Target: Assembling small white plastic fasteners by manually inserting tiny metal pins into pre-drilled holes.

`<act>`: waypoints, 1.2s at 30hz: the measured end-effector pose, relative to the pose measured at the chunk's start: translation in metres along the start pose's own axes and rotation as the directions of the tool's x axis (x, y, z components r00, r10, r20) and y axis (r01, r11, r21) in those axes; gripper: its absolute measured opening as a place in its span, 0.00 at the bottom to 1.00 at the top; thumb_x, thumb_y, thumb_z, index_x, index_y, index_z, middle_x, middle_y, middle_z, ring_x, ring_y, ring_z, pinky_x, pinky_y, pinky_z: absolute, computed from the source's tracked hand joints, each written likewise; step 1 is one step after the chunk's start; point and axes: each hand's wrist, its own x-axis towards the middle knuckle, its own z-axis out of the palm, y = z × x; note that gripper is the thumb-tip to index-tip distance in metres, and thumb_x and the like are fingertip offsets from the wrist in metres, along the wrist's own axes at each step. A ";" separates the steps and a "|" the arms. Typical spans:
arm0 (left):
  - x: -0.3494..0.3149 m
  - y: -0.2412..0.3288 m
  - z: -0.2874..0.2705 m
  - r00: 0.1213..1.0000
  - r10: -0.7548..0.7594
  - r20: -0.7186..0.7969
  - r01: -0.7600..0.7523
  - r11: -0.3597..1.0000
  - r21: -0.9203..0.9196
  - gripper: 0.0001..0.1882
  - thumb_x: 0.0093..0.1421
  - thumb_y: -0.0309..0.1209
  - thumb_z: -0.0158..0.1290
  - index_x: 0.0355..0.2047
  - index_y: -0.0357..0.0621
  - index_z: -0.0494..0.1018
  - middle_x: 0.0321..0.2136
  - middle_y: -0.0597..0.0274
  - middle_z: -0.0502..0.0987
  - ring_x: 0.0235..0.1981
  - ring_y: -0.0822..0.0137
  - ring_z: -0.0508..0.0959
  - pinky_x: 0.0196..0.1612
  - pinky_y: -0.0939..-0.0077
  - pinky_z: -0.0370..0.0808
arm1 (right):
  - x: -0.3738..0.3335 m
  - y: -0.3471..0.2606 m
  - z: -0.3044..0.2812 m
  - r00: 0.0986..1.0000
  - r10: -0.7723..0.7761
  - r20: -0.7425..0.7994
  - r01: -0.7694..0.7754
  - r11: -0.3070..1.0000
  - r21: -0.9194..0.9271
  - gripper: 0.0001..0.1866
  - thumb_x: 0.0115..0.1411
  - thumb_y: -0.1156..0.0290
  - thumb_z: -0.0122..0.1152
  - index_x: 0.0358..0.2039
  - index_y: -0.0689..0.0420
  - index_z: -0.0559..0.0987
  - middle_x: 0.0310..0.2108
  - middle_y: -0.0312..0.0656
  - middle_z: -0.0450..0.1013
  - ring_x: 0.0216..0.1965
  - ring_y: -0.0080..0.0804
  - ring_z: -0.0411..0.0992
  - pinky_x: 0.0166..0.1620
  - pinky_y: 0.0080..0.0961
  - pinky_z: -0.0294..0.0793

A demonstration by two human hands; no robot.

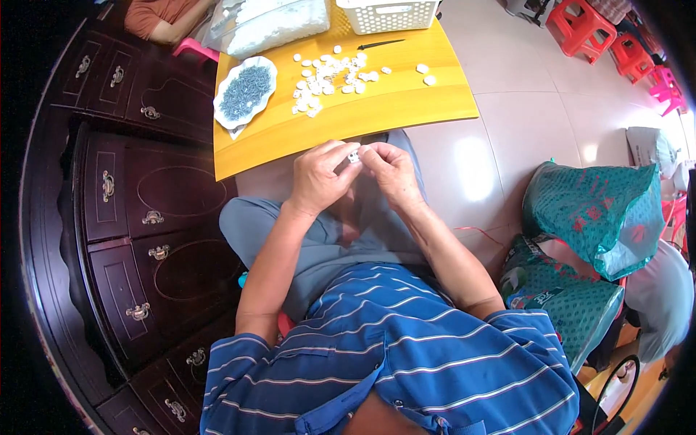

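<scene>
Centrally, a small white part [354,156] is pinched between left grip [319,176] and right grip [391,172], near the yellow worktop [377,109] edge.

A small white plastic piece [354,156] is pinched between the fingertips of the left hand [319,176] and the right hand [392,171], which meet just over the near edge of the yellow table. It is mostly covered by the fingers, so its exact shape cannot be told

Green printed sacks [591,210] (bulging, red-marked) on the floor, right; clear plastic bag [272,22] on the table's far edge.
</scene>
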 end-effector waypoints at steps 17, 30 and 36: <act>0.000 0.000 0.003 1.000 -0.003 -0.017 0.003 1.000 -0.021 0.17 0.52 0.22 0.67 0.44 0.39 0.81 0.37 0.55 0.83 0.35 0.59 0.84 0.39 0.71 0.80 | 0.003 0.002 -0.001 0.996 -0.085 -0.011 0.084 0.996 -0.030 0.10 0.67 0.67 0.63 0.35 0.60 0.84 0.28 0.29 0.76 0.30 0.15 0.67 0.36 0.16 0.67; 0.001 0.001 0.004 0.999 -0.022 -0.039 0.020 0.999 -0.039 0.16 0.52 0.23 0.67 0.42 0.39 0.82 0.36 0.54 0.84 0.35 0.58 0.84 0.40 0.71 0.80 | 0.002 0.002 0.000 0.998 -0.058 -0.028 0.058 0.998 0.001 0.09 0.66 0.68 0.63 0.34 0.60 0.83 0.27 0.29 0.75 0.30 0.15 0.67 0.36 0.16 0.66; 0.002 -0.001 0.005 0.997 -0.002 -0.073 0.000 1.000 -0.027 0.13 0.52 0.28 0.65 0.39 0.42 0.83 0.35 0.56 0.84 0.35 0.55 0.84 0.39 0.67 0.81 | -0.001 -0.003 0.002 0.999 -0.034 -0.025 0.035 0.999 0.032 0.09 0.66 0.67 0.63 0.33 0.59 0.83 0.26 0.28 0.74 0.29 0.15 0.67 0.36 0.16 0.65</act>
